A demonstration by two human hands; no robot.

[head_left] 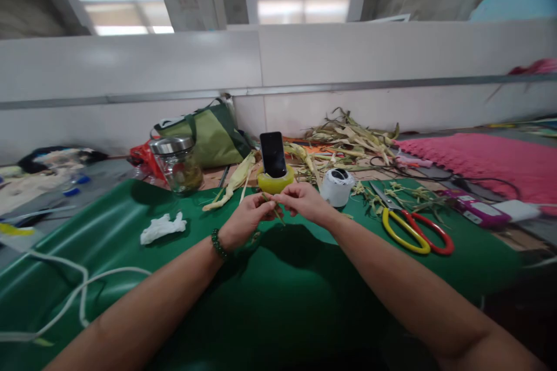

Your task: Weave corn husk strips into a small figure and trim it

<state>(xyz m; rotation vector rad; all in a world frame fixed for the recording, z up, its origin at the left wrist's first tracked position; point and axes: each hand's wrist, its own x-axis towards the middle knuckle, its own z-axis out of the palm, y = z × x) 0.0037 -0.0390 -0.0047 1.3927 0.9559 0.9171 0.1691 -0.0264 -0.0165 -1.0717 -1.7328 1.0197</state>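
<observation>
Close together over the green mat, my left hand and my right hand both pinch a thin green plant strip. Its lower end sticks out below the fingertips; the rest is mostly hidden by them. Just beyond the hands, a dark phone stands upright in a yellow roll. To the right of it sits a white roll with a dark hollow centre. A pale corn husk lies behind my left hand.
Scissors with yellow and red handles lie at right, near plant scraps. A crumpled white tissue, a lidded glass jar and a green bag are at left. Dried husks are heaped at the back; pink cloth lies far right.
</observation>
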